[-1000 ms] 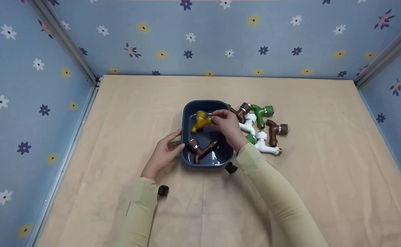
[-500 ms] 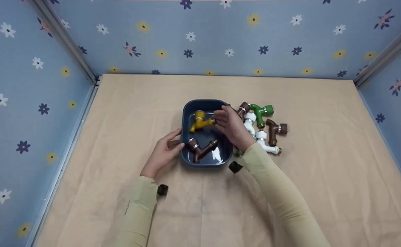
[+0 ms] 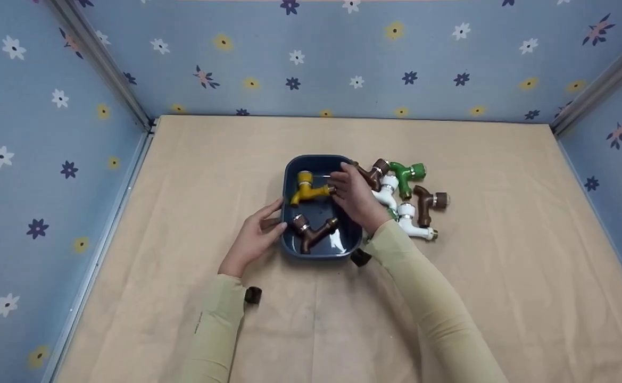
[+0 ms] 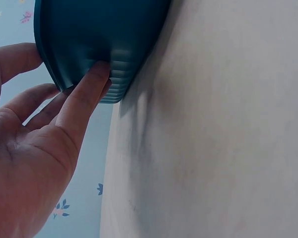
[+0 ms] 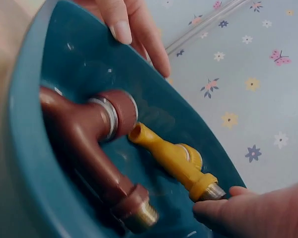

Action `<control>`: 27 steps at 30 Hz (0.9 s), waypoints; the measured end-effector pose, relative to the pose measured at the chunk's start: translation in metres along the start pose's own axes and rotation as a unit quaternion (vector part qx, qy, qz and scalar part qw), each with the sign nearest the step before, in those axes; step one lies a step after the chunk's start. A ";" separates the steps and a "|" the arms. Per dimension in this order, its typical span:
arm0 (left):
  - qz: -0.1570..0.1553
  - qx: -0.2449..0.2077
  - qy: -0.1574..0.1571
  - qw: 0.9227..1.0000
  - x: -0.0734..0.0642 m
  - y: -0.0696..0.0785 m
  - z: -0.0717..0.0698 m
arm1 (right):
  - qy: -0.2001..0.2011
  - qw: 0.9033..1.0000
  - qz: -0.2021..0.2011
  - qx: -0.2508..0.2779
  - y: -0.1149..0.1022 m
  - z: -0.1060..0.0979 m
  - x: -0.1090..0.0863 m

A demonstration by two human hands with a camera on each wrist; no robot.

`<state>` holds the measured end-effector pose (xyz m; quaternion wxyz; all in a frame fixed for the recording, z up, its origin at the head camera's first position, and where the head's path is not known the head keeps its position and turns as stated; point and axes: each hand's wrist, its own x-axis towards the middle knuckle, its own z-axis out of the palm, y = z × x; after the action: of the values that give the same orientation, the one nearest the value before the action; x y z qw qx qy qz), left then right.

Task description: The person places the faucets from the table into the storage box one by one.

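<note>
A dark blue plastic tub [image 3: 321,255] holds a yellow tap [image 3: 305,189] in its far half and a brown tap [image 3: 313,234] in its near half. My left hand [image 3: 255,234] touches the tub's left wall from outside, fingers and thumb spread along it. In the left wrist view, fingertips [image 4: 97,72] press on the outer wall. Inside the right part of the tub, my right hand [image 3: 358,197] has its fingers extended, with fingertips at the threaded end of the yellow tap. The right wrist view shows the yellow tap [image 5: 171,158] lying beyond the brown tap [image 5: 97,144].
Right of the tub lies a cluster of taps: a green tap [image 3: 406,173], a brown tap [image 3: 428,205], a white tap [image 3: 409,223] and several others, some partly behind my right hand. Beige cloth [image 3: 502,239] covers the table, and flowered walls [image 3: 332,53] rise on three sides.
My right hand has let go of the yellow tap and opened out. The yellow tap has shifted left and turned slightly in the tub. The left hand stays at the tub's wall.
</note>
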<state>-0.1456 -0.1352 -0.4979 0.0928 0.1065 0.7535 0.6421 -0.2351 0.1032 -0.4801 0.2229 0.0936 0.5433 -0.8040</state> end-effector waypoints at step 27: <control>0.015 -0.016 -0.003 1.000 0.001 -0.002 0.001 | -0.026 1.000 0.009 0.002 -0.003 -0.004 -0.005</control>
<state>-0.1464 -0.1347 -0.4998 0.0870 0.1177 0.7411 0.6553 -0.2325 0.1093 -0.4776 0.2439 0.0774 0.5350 -0.8052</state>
